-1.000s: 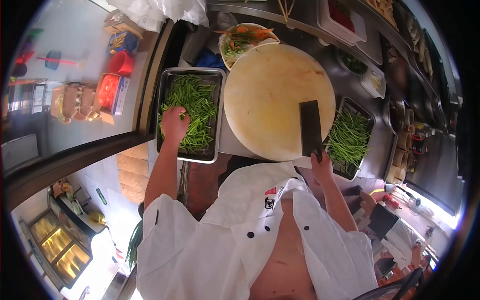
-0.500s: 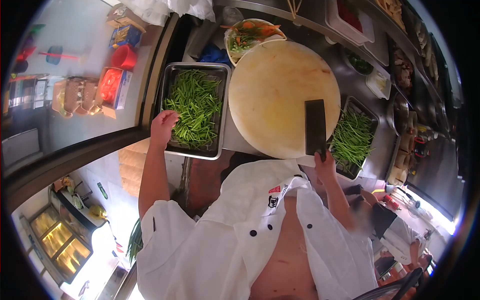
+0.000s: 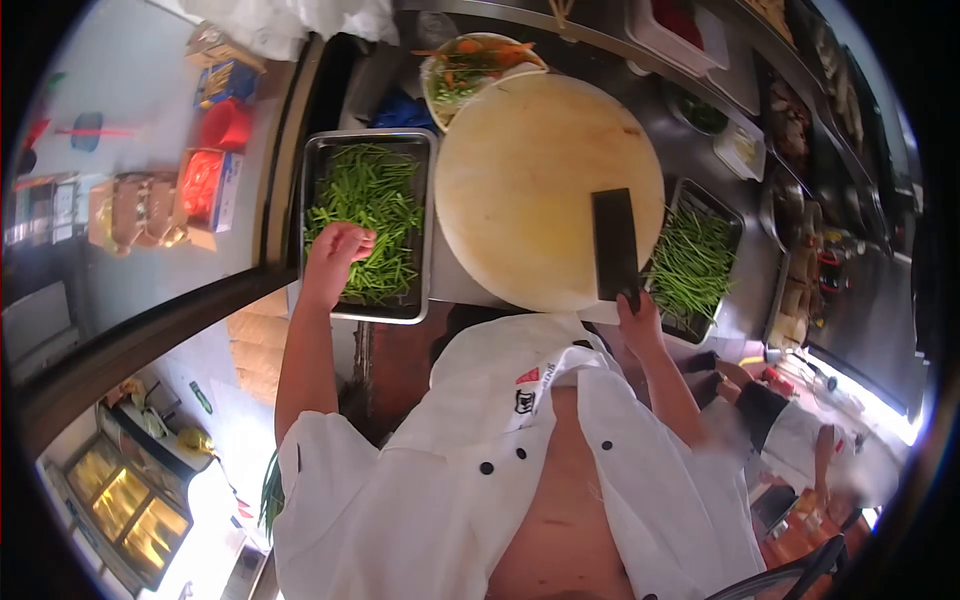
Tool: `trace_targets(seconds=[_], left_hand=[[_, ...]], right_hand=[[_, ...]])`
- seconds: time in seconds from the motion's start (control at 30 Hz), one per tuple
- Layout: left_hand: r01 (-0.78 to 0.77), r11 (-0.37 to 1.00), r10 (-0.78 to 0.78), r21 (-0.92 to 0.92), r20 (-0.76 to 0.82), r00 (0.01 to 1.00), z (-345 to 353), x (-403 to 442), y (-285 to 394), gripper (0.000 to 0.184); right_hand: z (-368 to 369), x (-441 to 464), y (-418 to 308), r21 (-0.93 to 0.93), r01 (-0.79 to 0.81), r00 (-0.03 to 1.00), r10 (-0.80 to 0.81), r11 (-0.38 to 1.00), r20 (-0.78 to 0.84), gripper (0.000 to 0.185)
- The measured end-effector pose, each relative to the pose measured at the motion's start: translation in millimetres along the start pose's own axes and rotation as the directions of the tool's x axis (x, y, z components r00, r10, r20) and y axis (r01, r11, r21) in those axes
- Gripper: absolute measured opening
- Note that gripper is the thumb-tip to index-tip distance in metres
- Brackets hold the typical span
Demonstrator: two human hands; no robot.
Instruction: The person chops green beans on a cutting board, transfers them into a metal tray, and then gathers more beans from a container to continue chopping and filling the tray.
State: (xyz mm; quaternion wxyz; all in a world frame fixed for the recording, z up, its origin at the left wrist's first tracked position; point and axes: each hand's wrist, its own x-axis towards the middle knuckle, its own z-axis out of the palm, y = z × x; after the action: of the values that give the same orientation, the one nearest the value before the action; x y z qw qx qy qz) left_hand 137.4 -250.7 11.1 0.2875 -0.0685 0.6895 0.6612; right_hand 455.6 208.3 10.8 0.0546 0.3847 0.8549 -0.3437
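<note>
My right hand (image 3: pixel 640 318) grips the handle of a cleaver (image 3: pixel 614 243). Its broad dark blade lies over the right front part of a round, pale chopping block (image 3: pixel 550 180). My left hand (image 3: pixel 340 262) is over the left metal tray (image 3: pixel 428 250), its fingers curled together. Whatever they may hold does not show. Cut green stems (image 3: pixel 375 195) fill that tray, around and beneath the hand. Right of the block, longer green stems (image 3: pixel 692 262) lie in a second metal tray (image 3: pixel 728 215).
Behind the block stands a bowl (image 3: pixel 480 70) of vegetable scraps with orange pieces. A white container (image 3: pixel 690 35) of red food sits at the back right, near a small white tub (image 3: pixel 740 150). Another person (image 3: pixel 795 440) is at the lower right.
My left hand has shifted from the left tray's edge inward over the cut stems. The cleaver stays in my right hand over the block. The whole view has shifted slightly.
</note>
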Motion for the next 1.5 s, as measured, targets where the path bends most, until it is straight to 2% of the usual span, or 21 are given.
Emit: trace_targets(seconds=[0.07, 0.1, 0.17, 0.2, 0.27, 0.3, 0.37, 0.6, 0.67, 0.7, 0.9, 0.97, 1.07, 1.13, 1.2, 1.23, 1.3, 1.33, 1.4, 1.43, 1.5], left_hand=[[-0.022, 0.986, -0.013, 0.162, 0.216, 0.976, 38.2, 10.0, 2.2, 0.021], [-0.037, 0.966, -0.025, 0.255, 0.234, 0.972, 65.4, 13.6, 5.4, 0.022], [-0.264, 0.829, 0.085, 0.494, 0.355, 0.931, 107.5, 27.1, -0.2, 0.025], [-0.267, 0.83, 0.085, 0.491, 0.362, 0.928, 126.4, 33.5, -3.0, 0.025], [-0.412, 0.532, 0.156, 0.74, 0.393, 0.906, 158.0, 44.1, -8.7, 0.024], [-0.414, 0.532, 0.157, 0.739, 0.394, 0.905, 168.7, 46.9, -11.6, 0.024], [-0.398, 0.38, 0.158, 0.835, 0.365, 0.918, 183.7, 54.2, -14.7, 0.023], [-0.434, 0.187, 0.157, 0.881, 0.41, 0.899, 196.7, 58.9, -30.3, 0.02], [-0.506, 0.111, 0.145, 0.855, 0.49, 0.86, 192.0, 71.3, -38.2, 0.019], [-0.508, 0.103, 0.157, 0.855, 0.49, 0.857, 190.9, 80.3, -29.5, 0.019], [-0.405, 0.546, 0.276, 0.734, 0.298, 0.914, 194.4, 179.0, 69.6, 0.025], [-0.395, 0.592, 0.36, 0.702, 0.209, 0.909, 200.2, 224.4, 95.6, 0.023], [-0.464, 0.645, 0.436, 0.606, 0.206, 0.876, 198.7, 274.6, 103.7, 0.021], [-0.485, 0.561, 0.449, 0.671, 0.245, 0.859, 198.1, 298.6, 107.1, 0.019], [-0.439, 0.359, 0.481, 0.824, 0.24, 0.843, 203.5, 293.3, 118.4, 0.018], [-0.442, 0.357, 0.474, 0.823, 0.248, 0.845, 209.6, 284.1, 127.6, 0.018], [-0.492, 0.197, 0.338, 0.848, 0.412, 0.846, 225.0, 261.5, 138.8, 0.015], [-0.496, 0.198, 0.328, 0.845, 0.42, 0.846, 229.0, 257.4, 130.8, 0.015], [-0.642, -0.143, 0.374, 0.753, 0.642, 0.669, 233.9, 255.2, 118.3, 0.014], [-0.643, -0.143, 0.374, 0.752, 0.643, 0.669, 234.9, 258.1, 111.2, 0.014], [-0.649, -0.286, 0.345, 0.705, 0.707, 0.617, 237.8, 263.9, 100.0, 0.012]], right_hand=[[-4.0, 2.1, -13.2, 0.061, -0.097, 0.992, 0.092, 0.993, 0.081, 0.032], [0.7, 5.5, -2.4, 0.036, -0.057, 0.997, 0.055, 0.998, 0.063, 0.029], [-1.3, 7.7, -6.0, 0.049, -0.068, 0.995, 0.065, 0.996, 0.07, 0.029], [-0.7, 7.1, -8.1, 0.066, -0.072, 0.994, 0.066, 0.995, 0.089, 0.029], [0.1, 5.5, -6.9, 0.069, -0.083, 0.994, 0.078, 0.994, 0.081, 0.029], [0.8, 6.0, -7.3, 0.073, -0.089, 0.993, 0.083, 0.993, 0.079, 0.029], [1.7, 8.0, -10.7, 0.085, -0.093, 0.994, 0.087, 0.992, 0.072, 0.03], [-5.6, 2.7, -23.8, 0.051, -0.101, 0.992, 0.096, 0.994, 0.076, 0.032], [-7.1, 4.3, -23.2, 0.065, -0.105, 0.992, 0.1, 0.992, 0.072, 0.032], [-6.4, 5.1, -22.4, 0.073, -0.115, 0.991, 0.109, 0.991, 0.083, 0.032], [-7.7, 11.2, -23.9, 0.089, -0.128, 0.986, 0.116, 0.988, 0.122, 0.033], [-3.8, 17.6, -16.6, 0.086, -0.141, 0.982, 0.128, 0.986, 0.141, 0.033], [1.3, 22.5, -6.3, 0.095, -0.157, 0.978, 0.142, 0.983, 0.153, 0.033], [-8.4, 21.9, -23.8, 0.081, -0.167, 0.977, 0.154, 0.983, 0.147, 0.033], [-9.6, 22.4, -28.1, 0.095, -0.203, 0.966, 0.183, 0.975, 0.18, 0.033], [-7.3, 23.8, -26.7, 0.087, -0.217, 0.964, 0.199, 0.972, 0.176, 0.033], [-6.3, 25.6, -28.3, 0.095, -0.201, 0.97, 0.184, 0.975, 0.158, 0.033], [-6.4, 25.2, -29.1, 0.1, -0.171, 0.978, 0.156, 0.98, 0.14, 0.033], [-6.1, 28.1, -31.8, 0.107, -0.194, 0.973, 0.177, 0.975, 0.149, 0.033], [-6.2, 30.7, -33.7, 0.114, -0.208, 0.969, 0.189, 0.972, 0.158, 0.033], [-6.4, 34.3, -37.6, 0.098, -0.207, 0.97, 0.191, 0.973, 0.153, 0.033]])
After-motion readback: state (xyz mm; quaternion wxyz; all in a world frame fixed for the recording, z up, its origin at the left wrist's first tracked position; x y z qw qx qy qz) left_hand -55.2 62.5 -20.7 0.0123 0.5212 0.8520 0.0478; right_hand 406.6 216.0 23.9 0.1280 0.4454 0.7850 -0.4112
